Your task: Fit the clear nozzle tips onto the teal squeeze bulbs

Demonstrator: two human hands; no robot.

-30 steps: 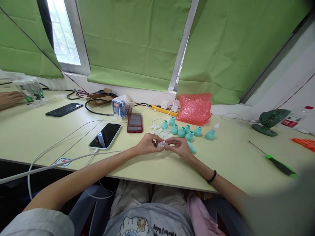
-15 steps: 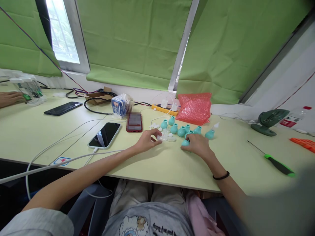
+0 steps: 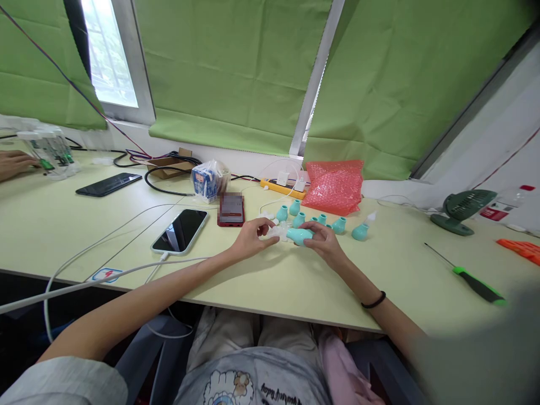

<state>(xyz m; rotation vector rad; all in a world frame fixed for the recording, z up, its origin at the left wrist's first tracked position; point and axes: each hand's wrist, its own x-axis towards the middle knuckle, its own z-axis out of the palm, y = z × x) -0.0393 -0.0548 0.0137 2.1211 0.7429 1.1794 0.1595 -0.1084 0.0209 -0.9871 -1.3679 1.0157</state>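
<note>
My right hand grips a teal rubber bulb between thumb and fingers, its neck turned to the left. Pinched in my left hand is a small clear plastic nozzle, its end close to the bulb's neck. Whether the two touch I cannot make out. Several more teal bulbs stand behind my hands, some partly hidden by the right one. One bulb at the right has a pointed translucent tip by it. Small clear and white pieces lie behind my left hand.
A charging phone, a dark red device and a bagged blue box lie left. Red bubble wrap and a power strip are behind. A screwdriver and green fan are right. Another person's hand is far left.
My right hand has picked up a teal bulb and moved it left and tipped it towards the nozzle at my left hand. My left hand stays nearly in place.
</note>
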